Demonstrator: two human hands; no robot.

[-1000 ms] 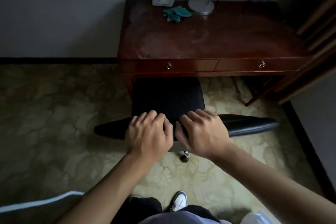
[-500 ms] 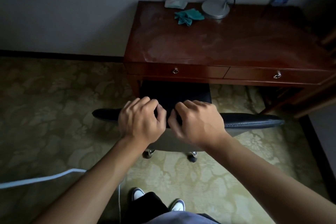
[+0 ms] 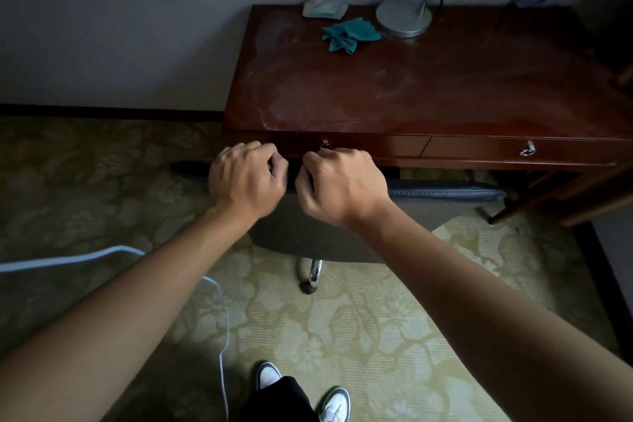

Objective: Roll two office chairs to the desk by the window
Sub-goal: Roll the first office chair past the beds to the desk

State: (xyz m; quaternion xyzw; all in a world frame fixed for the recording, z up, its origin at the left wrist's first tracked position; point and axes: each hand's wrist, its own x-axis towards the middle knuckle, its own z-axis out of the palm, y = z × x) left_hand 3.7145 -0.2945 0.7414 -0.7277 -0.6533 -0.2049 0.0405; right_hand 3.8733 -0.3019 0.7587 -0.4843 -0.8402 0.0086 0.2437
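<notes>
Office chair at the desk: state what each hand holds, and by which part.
Both the left hand and the right hand grip the office chair by the top edge of its backrest, side by side.

A black office chair (image 3: 445, 193) stands upright on the patterned carpet, its seat tucked under the left half of the dark red-brown wooden desk (image 3: 428, 89), its padded backrest top just in front of the drawer edge.

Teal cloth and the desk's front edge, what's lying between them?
Nothing: in the head view only bare, smudged desktop runs from the teal cloth to the desk front edge.
</notes>
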